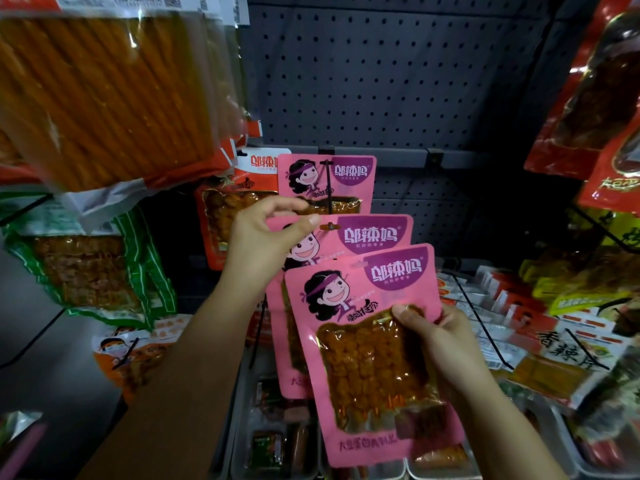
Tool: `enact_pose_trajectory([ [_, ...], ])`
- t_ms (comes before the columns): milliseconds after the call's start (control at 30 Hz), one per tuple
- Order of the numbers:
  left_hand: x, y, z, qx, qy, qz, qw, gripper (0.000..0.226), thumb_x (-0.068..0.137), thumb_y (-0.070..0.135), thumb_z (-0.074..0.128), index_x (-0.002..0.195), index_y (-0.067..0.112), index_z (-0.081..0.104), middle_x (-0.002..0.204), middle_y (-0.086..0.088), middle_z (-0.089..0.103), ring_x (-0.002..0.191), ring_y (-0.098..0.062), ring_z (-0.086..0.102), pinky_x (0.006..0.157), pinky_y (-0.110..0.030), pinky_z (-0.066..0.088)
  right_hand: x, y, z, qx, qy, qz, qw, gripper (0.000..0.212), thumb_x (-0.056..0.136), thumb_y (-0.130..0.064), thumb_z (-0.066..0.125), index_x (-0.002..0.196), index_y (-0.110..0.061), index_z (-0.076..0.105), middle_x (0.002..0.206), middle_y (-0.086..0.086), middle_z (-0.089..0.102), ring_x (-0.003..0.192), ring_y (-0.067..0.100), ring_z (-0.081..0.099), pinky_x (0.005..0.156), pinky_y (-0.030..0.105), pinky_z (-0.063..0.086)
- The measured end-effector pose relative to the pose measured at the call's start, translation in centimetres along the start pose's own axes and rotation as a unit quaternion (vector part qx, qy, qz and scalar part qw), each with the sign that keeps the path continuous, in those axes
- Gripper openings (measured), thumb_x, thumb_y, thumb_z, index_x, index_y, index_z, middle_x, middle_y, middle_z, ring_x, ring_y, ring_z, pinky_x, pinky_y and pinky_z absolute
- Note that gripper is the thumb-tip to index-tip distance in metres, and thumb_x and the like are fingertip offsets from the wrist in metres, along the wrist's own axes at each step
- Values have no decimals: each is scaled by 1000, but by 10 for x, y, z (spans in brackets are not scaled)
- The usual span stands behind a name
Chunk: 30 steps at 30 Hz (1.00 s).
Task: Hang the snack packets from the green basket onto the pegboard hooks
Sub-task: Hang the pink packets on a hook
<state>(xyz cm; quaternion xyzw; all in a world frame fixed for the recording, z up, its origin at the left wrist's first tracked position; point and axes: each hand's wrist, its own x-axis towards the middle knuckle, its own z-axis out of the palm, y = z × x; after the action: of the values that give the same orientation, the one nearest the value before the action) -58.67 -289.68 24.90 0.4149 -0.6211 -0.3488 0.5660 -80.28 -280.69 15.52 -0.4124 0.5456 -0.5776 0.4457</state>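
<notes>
Pink packets fanned before grey pegboard (398,81): left hand (263,237) pinching middle packet (374,237) at hook (327,188), right hand (440,337) gripping nearest packet (363,323). Orange packet (104,98) crowding upper left, red packets (588,98) far right.

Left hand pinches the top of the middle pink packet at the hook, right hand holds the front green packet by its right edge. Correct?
Not quite. In the head view the front packet held by the right hand is pink, not green. The rest stands: the left hand pinches the top of the middle pink packet at the hook.
</notes>
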Motion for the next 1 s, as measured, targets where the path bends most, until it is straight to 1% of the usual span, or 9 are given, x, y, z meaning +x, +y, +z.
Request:
enact_pose_trajectory([
  [67,2,-11,-4,-39,9,-15,999,40,67,32,81,99,44,60,102,8,69,100,-13,66,86,-37,54,8,2,2,9,6,13,1000,27,64,-36,78,86,-21,74,89,10,76,87,31,72,90,56,51],
  [133,2,-23,-8,-106,10,-39,994,49,69,24,79,109,34,55,105,4,71,97,-10,68,77,-26,57,15,4,5,16,10,24,1000,28,63,-35,78,86,-21,74,89,10,76,87,30,72,90,56,52],
  [200,3,-35,-9,-122,5,-66,990,39,74,19,76,108,25,58,99,5,74,92,-10,70,69,-21,57,23,5,8,20,14,31,999,28,63,-34,78,87,-21,74,90,10,76,87,30,72,89,54,53],
  [333,17,-49,-5,-93,3,-59,994,15,80,18,72,92,27,67,88,12,75,83,-8,71,63,-16,55,43,4,14,21,33,44,998,13,74,-25,77,85,-19,74,90,10,76,85,28,73,83,45,55],
  [433,37,-54,1,-68,14,-44,997,15,80,19,72,89,30,67,88,11,75,85,-7,71,70,-22,57,64,-2,20,16,68,52,996,8,79,-20,74,83,-13,72,86,11,75,78,26,73,73,39,56],
  [633,89,-64,13,26,25,-46,998,11,80,23,73,89,19,66,90,4,71,83,-10,67,75,-29,55,108,-21,35,-16,102,73,992,10,83,-19,69,87,-11,65,89,7,73,88,24,69,84,39,53],
  [700,105,-67,17,62,32,-41,997,22,80,26,72,95,11,67,93,-5,72,84,-18,67,75,-33,55,121,-25,38,-31,109,72,991,9,85,-18,68,88,-10,65,89,7,72,88,22,68,84,38,52],
  [867,134,-73,26,128,56,-50,989,43,79,33,73,99,-4,63,98,-25,68,90,-39,65,81,-50,54,153,-27,46,-49,137,65,987,6,86,-16,66,88,-12,63,89,5,70,85,20,67,64,27,48],
  [1000,147,-73,33,166,67,-70,981,38,80,36,71,90,-1,63,83,-19,66,73,-34,62,67,-39,52,170,-29,48,-85,165,56,981,9,83,-20,69,84,-14,62,86,4,69,84,22,67,72,35,53],
])
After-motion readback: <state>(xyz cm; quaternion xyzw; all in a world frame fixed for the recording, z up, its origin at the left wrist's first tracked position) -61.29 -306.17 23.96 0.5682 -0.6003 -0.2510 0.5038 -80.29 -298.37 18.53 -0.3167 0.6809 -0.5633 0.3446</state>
